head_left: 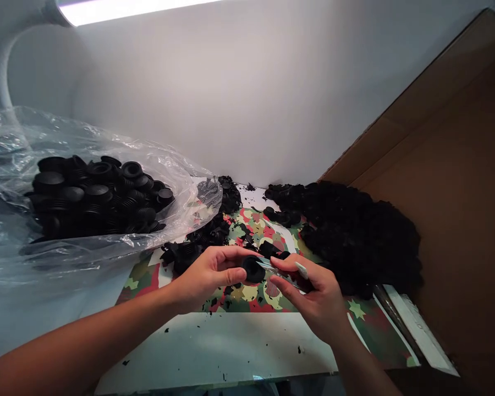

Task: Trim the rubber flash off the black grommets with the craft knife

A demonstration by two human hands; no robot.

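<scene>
the person's left hand (216, 268) pinches a round black rubber part (253, 270) above a patterned sheet (256, 306); the right hand (307, 283) grips metal tweezers (272, 268), their tips at the part's rim. black ribbed pieces (99, 192) lie in a clear plastic bag (185, 198) at left.

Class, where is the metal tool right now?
In the head view, the metal tool is just right of centre, below mid-height, in the right hand, its tip at the black part in the left hand.

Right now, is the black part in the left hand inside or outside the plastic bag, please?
Outside: the left hand holds the black part clear of the plastic bag, to its right.
</scene>
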